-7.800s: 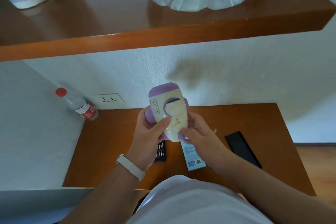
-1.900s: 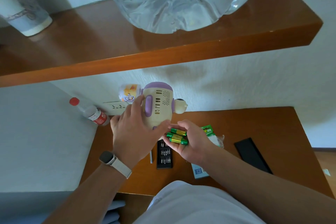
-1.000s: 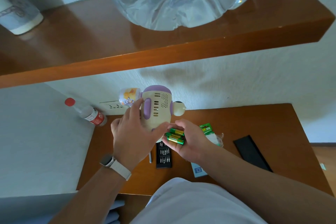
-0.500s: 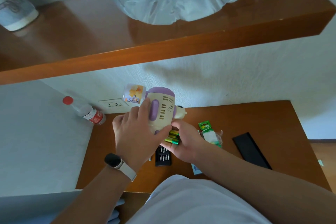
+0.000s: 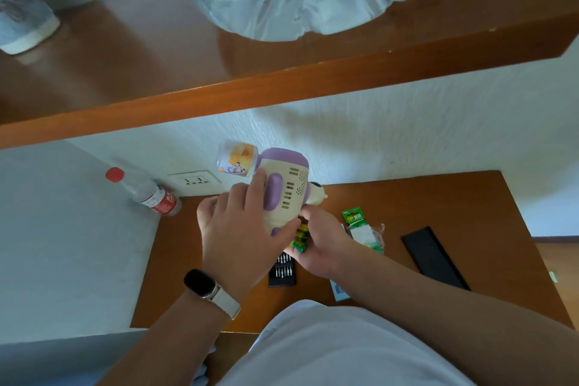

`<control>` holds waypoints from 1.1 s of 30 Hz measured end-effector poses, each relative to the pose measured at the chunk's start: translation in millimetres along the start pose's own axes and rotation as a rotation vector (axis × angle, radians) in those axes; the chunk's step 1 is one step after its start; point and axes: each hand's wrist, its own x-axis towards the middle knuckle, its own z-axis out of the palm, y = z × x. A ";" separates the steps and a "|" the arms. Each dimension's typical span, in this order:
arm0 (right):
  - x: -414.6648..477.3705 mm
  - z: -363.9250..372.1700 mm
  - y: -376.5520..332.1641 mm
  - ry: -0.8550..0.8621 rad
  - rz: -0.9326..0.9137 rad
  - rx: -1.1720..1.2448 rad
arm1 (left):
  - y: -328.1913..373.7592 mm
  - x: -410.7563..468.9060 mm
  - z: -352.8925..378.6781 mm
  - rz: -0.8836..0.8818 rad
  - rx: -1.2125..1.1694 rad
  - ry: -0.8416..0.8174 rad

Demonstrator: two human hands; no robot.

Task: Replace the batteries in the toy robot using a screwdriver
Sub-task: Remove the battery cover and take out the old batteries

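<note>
R hand [image 5: 322,244] has closed in under the toy robot [image 5: 286,194] since approx. 2 s back, so the green batteries [image 5: 299,238] it holds now sit right at the toy's lower end, partly hidden by L thumb. L hand [image 5: 241,232] wraps the toy's cream/purple body from the left, holding it tilted above the table [image 5: 438,204] near the wall; R fingers curl round the batteries, count unclear. On the table: bit set [image 5: 282,271] below the hands, opened battery pack [image 5: 363,229] just right of R hand, black lid [image 5: 434,255] further right, water bottle [image 5: 144,193] in left corner.
</note>
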 end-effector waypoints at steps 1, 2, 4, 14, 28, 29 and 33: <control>-0.4 1.1 -1.0 -0.010 -0.001 0.004 | -0.2 1.6 0.0 -0.003 -0.015 0.013; -0.9 1.9 -0.9 -0.019 -0.001 0.003 | -0.1 2.5 -0.4 -0.004 -0.028 0.024; -2.0 2.6 -0.2 -0.020 0.011 -0.004 | -0.1 3.4 -1.4 -0.003 -0.040 0.052; 5.2 2.8 3.9 0.055 0.001 0.021 | 3.4 -2.7 3.0 0.020 -0.066 0.027; 14.1 -8.6 0.2 -0.043 0.024 -0.169 | -14.1 1.7 1.8 -0.195 -0.337 -0.070; 14.7 -10.1 0.7 -0.044 0.032 -0.161 | -15.7 1.7 3.1 -0.228 -0.377 -0.087; 16.5 -13.0 3.2 -0.077 0.051 -0.097 | -28.8 0.1 7.4 -0.434 -0.768 -0.180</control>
